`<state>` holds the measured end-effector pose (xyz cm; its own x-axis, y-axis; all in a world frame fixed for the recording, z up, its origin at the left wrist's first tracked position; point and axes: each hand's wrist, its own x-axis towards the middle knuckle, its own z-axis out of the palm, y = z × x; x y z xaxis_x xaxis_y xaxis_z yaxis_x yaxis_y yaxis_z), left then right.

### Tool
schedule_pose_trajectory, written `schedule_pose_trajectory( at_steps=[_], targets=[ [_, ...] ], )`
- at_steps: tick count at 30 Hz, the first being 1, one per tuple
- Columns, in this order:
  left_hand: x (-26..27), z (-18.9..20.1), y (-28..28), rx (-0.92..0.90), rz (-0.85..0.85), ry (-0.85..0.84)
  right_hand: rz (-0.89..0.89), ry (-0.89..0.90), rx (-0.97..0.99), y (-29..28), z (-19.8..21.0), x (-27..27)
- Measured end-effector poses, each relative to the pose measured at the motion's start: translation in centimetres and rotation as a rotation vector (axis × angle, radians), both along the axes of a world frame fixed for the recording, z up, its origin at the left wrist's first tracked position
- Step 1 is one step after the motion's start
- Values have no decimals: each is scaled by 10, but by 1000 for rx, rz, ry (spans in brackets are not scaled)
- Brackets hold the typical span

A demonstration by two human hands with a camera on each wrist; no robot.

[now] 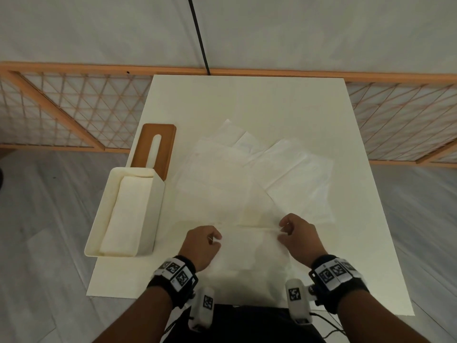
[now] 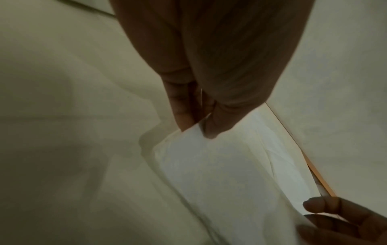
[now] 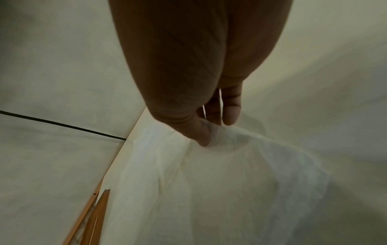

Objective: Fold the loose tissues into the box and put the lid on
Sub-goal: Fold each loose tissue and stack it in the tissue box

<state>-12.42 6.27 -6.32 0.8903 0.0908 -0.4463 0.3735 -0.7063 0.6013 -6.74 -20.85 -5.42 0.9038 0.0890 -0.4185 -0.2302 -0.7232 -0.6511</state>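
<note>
A cream tissue box [image 1: 143,248] stands open at the table's left edge with folded tissues [image 1: 128,214] inside. Its brown wooden lid [image 1: 164,139] with a slot lies flat just behind it. Several loose white tissues [image 1: 291,174] are spread over the middle of the table. My left hand [image 1: 214,237] pinches the left corner of the nearest tissue [image 1: 249,246], and my right hand [image 1: 282,231] pinches its right corner. In the left wrist view my left hand [image 2: 194,127] pinches the tissue [image 2: 230,174]. In the right wrist view my right hand [image 3: 209,131] pinches the tissue [image 3: 240,182].
The white table [image 1: 247,102] stands against an orange wooden lattice rail [image 1: 74,112]. A black cable [image 1: 197,33] hangs down the grey wall behind. Grey floor lies on both sides of the table.
</note>
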Motion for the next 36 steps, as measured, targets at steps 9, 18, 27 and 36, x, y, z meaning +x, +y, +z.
schedule_pose_trajectory(
  at_steps=[9,18,27,36],
  targets=[
    [5,-12,8,21,15,-45,68,-51,-82,-4,-11,2],
    [67,-33,44,318,-61,-175,68,-150,-107,-10,0,11],
    [84,8,42,196,125,-369,73,-222,7,4,26,20],
    [109,138,34,-97,-116,-154,449,-422,38,71,62,49]
  ],
)
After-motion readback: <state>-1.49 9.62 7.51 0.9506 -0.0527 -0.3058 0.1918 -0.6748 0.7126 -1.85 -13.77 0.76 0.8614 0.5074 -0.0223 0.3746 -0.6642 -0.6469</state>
